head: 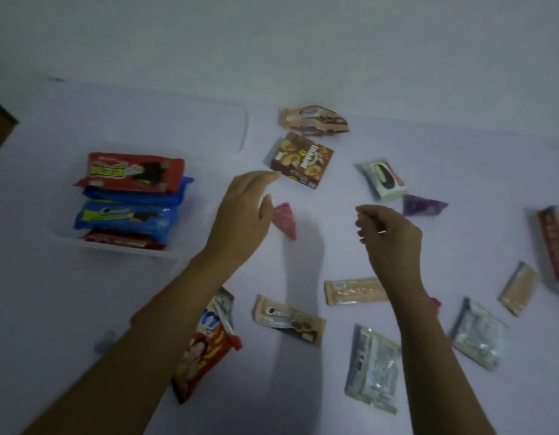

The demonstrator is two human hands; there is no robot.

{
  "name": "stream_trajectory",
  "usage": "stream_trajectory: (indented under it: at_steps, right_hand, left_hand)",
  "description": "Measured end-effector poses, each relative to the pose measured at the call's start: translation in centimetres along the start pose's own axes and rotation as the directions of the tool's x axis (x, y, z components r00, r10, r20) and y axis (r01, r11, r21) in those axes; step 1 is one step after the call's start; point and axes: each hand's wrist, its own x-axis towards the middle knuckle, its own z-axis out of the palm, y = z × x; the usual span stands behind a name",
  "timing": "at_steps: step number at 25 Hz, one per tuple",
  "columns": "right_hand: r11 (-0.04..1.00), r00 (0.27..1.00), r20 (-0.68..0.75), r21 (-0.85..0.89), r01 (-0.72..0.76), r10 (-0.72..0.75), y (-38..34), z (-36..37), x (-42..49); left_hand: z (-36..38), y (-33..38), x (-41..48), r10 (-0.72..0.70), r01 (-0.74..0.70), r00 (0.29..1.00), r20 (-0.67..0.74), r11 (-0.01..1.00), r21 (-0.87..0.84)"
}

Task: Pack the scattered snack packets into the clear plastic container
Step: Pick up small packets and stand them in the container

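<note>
The clear plastic container [121, 251] sits at the left and holds a red packet [134, 172] on top, blue packets [127, 215] below it and a dark red one at the bottom. My left hand [243, 211] hovers open, fingertips near a brown box [301, 160], with a pink triangular packet [286, 219] just beside the palm. My right hand [389, 237] floats empty with loosely curled fingers, left of a purple triangular packet [424, 205]. Several more packets lie scattered on the surface.
The container's clear lid [190, 120] lies behind it. Around the arms lie a beige crumpled packet [314, 120], a white bar packet [383, 178], a red chips bag [206, 346], beige wafer packets [289, 320], silver sachets [374, 368] and a red-white pack [557, 246] at the right edge.
</note>
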Motion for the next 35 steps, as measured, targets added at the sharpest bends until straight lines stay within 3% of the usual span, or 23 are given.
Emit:
stream_trajectory:
  at_steps: [2, 3, 6, 9, 11, 13, 16, 18, 20, 22, 24, 26, 28, 31, 35]
  right_hand:
    - [0.995, 1.000, 0.025, -0.096, -0.002, 0.004, 2.8, -2.0, 0.0]
    - [0.989, 0.997, 0.071, -0.147, 0.015, -0.004, 4.0, -2.6, -0.3]
    - [0.973, 0.949, 0.314, -0.227, 0.044, 0.030, 6.8, -3.1, -1.1]
    - [0.939, 0.857, 0.515, -0.306, 0.158, 0.023, 8.5, -2.0, -2.3]
    - [0.884, 0.804, 0.595, -0.380, 0.271, 0.010, 9.0, -1.1, -2.8]
    - [0.831, 0.764, 0.644, -0.442, 0.338, 0.032, 9.4, -0.4, -3.0]
    - [0.822, 0.742, 0.661, -0.482, 0.304, 0.114, 9.6, 0.4, -3.0]
    - [0.818, 0.722, 0.675, -0.494, 0.294, 0.148, 9.2, 0.4, -2.9]
    - [0.819, 0.695, 0.714, -0.447, 0.360, 0.084, 8.7, 0.0, -2.6]
    - [0.893, 0.733, 0.680, -0.346, 0.287, 0.028, 8.1, -1.2, -1.9]
    - [0.970, 0.845, 0.533, -0.230, 0.085, 0.052, 8.1, -3.0, -0.5]
    - [0.992, 0.944, 0.314, -0.109, -0.066, 0.097, 9.2, -5.3, 1.1]
    - [0.979, 0.982, 0.063, -0.112, -0.169, 0.177, 11.9, -8.2, 2.3]
    - [0.865, 0.884, -0.306, -0.253, -0.433, 0.353, 17.3, -12.2, 3.1]
    - [0.622, 0.677, -0.416, -0.281, -0.731, 0.608, 23.9, -14.4, 2.9]
  left_hand:
    - [3.3, 2.5, -0.5, 0.055, -0.036, 0.967, 0.248, 0.996, -0.080]
    - [4.7, 3.3, -1.0, 0.089, -0.052, 0.913, 0.398, 0.993, -0.102]
    - [7.2, 4.0, -2.8, 0.064, -0.100, 0.625, 0.778, 0.995, -0.002]
    - [7.8, 3.8, -4.8, -0.100, -0.160, 0.430, 0.897, 0.970, 0.184]
    - [7.8, 3.7, -5.9, -0.191, -0.302, 0.380, 0.905, 0.899, 0.316]
    - [7.9, 3.5, -6.9, -0.247, -0.450, 0.393, 0.886, 0.788, 0.420]
    - [8.2, 2.6, -8.0, -0.265, -0.478, 0.470, 0.842, 0.725, 0.495]
    - [8.6, 2.3, -8.2, -0.237, -0.433, 0.500, 0.833, 0.764, 0.478]
    - [9.1, 2.7, -7.9, -0.207, -0.343, 0.521, 0.828, 0.837, 0.425]
    - [9.6, 3.3, -7.4, -0.185, -0.209, 0.556, 0.811, 0.912, 0.352]
    - [10.2, 3.6, -6.8, -0.185, 0.000, 0.566, 0.803, 0.975, 0.224]
    - [11.0, 4.5, -6.1, -0.172, 0.220, 0.572, 0.802, 0.974, 0.052]
    - [12.2, 6.4, -5.1, -0.164, 0.340, 0.606, 0.779, 0.938, -0.068]
    - [14.1, 9.1, -4.2, -0.173, 0.456, 0.621, 0.765, 0.873, -0.172]
    - [16.1, 11.0, -3.7, -0.155, 0.497, 0.579, 0.800, 0.846, -0.196]
